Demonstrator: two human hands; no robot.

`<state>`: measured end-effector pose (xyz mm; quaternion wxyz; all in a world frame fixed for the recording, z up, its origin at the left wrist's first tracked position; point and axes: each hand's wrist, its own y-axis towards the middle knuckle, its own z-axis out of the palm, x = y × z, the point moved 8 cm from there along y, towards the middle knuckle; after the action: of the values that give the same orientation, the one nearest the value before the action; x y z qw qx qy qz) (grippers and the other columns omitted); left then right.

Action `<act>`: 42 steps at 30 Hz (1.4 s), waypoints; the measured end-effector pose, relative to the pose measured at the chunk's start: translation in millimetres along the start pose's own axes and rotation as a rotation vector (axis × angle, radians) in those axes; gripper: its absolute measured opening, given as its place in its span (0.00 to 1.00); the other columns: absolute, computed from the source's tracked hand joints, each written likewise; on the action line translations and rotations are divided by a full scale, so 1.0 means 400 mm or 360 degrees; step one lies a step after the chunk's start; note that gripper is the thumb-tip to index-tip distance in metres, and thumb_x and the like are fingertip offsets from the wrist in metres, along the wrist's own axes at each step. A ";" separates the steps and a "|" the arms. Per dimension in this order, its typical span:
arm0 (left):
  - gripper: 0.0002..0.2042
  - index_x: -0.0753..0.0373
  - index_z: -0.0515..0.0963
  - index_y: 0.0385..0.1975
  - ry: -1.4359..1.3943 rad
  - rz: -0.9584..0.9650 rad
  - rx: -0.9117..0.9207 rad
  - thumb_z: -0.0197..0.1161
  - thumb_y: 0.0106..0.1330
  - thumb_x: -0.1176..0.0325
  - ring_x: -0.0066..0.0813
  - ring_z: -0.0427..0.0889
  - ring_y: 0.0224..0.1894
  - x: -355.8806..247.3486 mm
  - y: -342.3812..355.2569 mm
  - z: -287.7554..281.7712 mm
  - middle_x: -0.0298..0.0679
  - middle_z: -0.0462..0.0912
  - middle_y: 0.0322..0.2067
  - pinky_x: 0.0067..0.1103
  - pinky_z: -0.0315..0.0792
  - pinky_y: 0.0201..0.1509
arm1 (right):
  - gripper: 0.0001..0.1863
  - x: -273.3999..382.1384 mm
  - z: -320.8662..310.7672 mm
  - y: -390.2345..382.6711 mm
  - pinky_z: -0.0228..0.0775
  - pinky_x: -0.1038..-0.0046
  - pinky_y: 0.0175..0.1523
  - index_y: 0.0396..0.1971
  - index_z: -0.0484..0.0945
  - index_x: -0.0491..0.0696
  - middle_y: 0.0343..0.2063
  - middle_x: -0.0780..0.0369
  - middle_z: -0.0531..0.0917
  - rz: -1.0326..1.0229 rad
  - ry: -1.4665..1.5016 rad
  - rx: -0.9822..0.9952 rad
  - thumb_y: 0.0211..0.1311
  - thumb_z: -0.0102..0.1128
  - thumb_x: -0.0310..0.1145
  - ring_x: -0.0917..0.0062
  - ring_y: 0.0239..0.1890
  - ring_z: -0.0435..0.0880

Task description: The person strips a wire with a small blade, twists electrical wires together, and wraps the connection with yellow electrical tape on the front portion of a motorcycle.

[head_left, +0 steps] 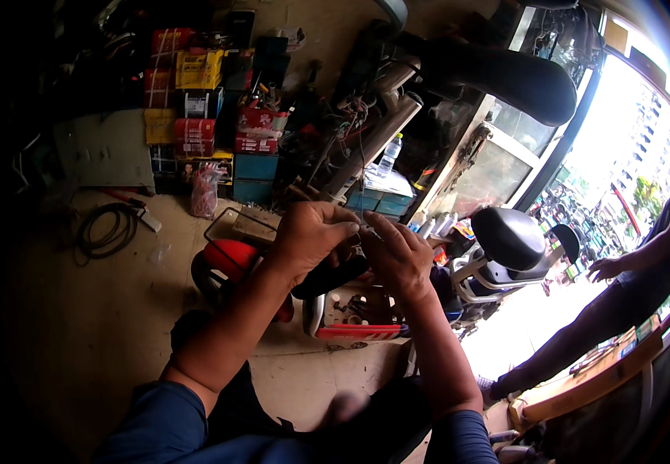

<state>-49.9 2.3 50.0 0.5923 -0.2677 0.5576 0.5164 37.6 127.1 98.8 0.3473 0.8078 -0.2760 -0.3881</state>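
My left hand (308, 236) and my right hand (399, 259) are raised in front of me, almost touching at the fingertips. Thumb and fingers of each are pinched together at the lower end of a thin wire (362, 189). That wire runs up toward a tangle of wires (354, 116) beside slanting metal tubes (385, 139). What exactly lies between the fingertips is too small and dark to make out. Below my hands sits a red-edged tray (360, 331) with small dark parts in it. A red and black object (230, 259) is partly behind my left forearm.
Stacked boxes (196, 135) line the back wall. On the left floor lies a coiled black cable (107, 236). A water bottle (389, 155) stands on drawers (393, 193). A scooter seat (507, 238) is to the right, near a person (633, 290) and a wooden bench (594, 387).
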 end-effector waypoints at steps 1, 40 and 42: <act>0.07 0.71 0.83 0.42 0.0004 -0.0015 -0.0010 0.68 0.68 0.74 0.19 0.84 0.23 0.001 0.000 -0.001 0.39 0.87 0.30 0.14 0.73 0.20 | 0.12 0.003 0.001 0.000 0.80 0.70 0.41 0.37 0.86 0.47 0.51 0.60 0.84 -0.0064 -0.0018 -0.0009 0.48 0.66 0.28 0.73 0.44 0.87; 0.07 0.69 0.81 0.42 -0.0201 -0.0087 0.0092 0.64 0.71 0.72 0.17 0.82 0.20 0.064 0.041 0.040 0.39 0.86 0.27 0.12 0.67 0.18 | 0.16 -0.167 0.080 -0.131 0.79 0.77 0.36 0.50 0.81 0.45 0.38 0.61 0.87 0.1521 0.1051 -0.0041 0.63 0.69 0.25 0.78 0.30 0.86; 0.07 0.68 0.80 0.43 -0.0210 -0.0080 0.0091 0.64 0.71 0.72 0.17 0.82 0.21 0.068 0.040 0.031 0.39 0.87 0.29 0.11 0.67 0.17 | 0.17 -0.129 0.045 -0.083 0.79 0.75 0.36 0.50 0.81 0.47 0.40 0.59 0.87 0.1197 0.0606 0.0075 0.61 0.70 0.24 0.74 0.30 0.88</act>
<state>-64.0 27.2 31.5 0.6480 -0.2301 0.5249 0.5017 0.5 178.0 87.4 0.4910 0.7158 -0.4913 -0.0717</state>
